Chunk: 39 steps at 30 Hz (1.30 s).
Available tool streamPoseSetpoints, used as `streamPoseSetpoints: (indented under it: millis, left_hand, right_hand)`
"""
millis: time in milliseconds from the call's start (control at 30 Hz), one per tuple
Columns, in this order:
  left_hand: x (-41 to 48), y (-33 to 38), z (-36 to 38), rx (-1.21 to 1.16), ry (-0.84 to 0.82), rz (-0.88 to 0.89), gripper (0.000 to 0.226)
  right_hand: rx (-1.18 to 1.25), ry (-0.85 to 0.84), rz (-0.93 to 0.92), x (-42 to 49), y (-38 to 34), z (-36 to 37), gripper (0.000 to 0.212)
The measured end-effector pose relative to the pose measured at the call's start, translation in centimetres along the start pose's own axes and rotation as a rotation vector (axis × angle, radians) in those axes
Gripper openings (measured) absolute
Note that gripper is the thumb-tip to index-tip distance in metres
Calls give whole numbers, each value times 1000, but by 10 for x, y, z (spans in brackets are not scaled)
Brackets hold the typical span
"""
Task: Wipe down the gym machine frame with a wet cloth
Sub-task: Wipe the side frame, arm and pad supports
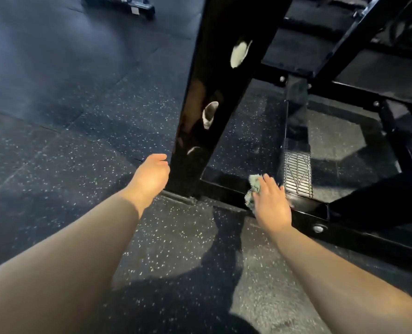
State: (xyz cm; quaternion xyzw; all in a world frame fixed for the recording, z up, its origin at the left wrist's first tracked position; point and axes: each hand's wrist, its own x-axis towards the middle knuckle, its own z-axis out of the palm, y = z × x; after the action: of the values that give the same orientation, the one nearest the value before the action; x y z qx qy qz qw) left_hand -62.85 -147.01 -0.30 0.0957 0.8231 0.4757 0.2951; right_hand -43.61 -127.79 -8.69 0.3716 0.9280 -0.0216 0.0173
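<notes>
Where the glossy black gym machine frame (214,92) meets the floor, its low base bar (344,233) runs from the foot of a broad slanted upright off toward the lower right. The paint is shiny enough to mirror pale oval patches (240,54) up the upright's face. A small crumpled greenish cloth (253,186) lies on top of the base bar, just right of the upright's foot. The right hand (271,203) presses down flat on it, fingers (270,183) straight and together, so that most of the cloth is hidden under the palm. The left hand (149,175) sits just beside the upright's left edge with its fingers loosely curled and nothing in its grasp; whether it touches the metal cannot be told. Beyond the cloth, a ribbed tread plate (296,174) lies inside the frame, and a silver bolt head (318,229) shows on the bar's side. Speckled dark rubber flooring (79,165) spreads all around, with another black piece of equipment (128,4) far off at the top left
</notes>
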Motion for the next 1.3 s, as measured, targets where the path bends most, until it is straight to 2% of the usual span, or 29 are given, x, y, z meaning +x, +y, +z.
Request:
streamPoseSetpoints:
  millis: [100,233,300,333,467,500,533,600,667,700,767,833,867,967,1067,1167,1300]
  left_hand:
    - [-2,6,-12,-185,-16,-43,43]
    - [-17,12,-34,-229,-65,-25,40]
    - [-21,17,-42,-214,-101,-7,38]
    - [-20,21,-45,-220,-117,10,36]
    - [-10,40,-43,-294,-137,101,41]
    - [-9,47,-41,-328,-129,111,40]
    - [-12,59,-37,-376,-124,119,39]
    - [-14,74,-35,-431,-86,113,42]
    - [-12,87,-36,-423,-77,159,42]
    - [-2,91,-36,-422,-74,162,40]
    - [3,101,-37,-426,-109,206,30]
    - [-4,110,-41,-469,-181,273,21]
    - [-11,115,-43,-480,-209,288,25]
    - [-24,114,-42,-393,-239,307,36]
    - [-21,106,-45,-440,-272,299,39]
    - [-16,103,-42,-545,-285,295,34]
    - [-16,97,-42,-484,-243,306,34]
  right_hand:
    - [-21,59,45,6,-50,-3,52]
    - [-144,28,-233,22,-117,7,64]
    - [-203,30,-278,24,-121,9,68]
    - [-164,23,-288,23,-116,4,66]
    - [409,-174,-174,-10,-98,-38,40]
    - [536,-129,-104,-19,-98,-49,35]
    - [667,-8,-23,-24,-96,-65,33]
    - [986,350,105,-29,-102,-106,32]
    - [1189,732,49,-34,-108,-162,36]
    - [1174,904,-56,-37,-112,-192,41]
    - [960,1170,-321,-39,-119,-240,48]
    - [595,1298,-472,-20,-125,-266,47]
    - [396,1308,-510,-5,-127,-273,46]
    - [-76,1230,-450,31,-127,-272,47]
    - [-259,1181,-429,41,-121,-255,58]
    - [-465,1022,-562,40,-116,-220,68]
    - [-868,730,-860,33,-112,-190,63]
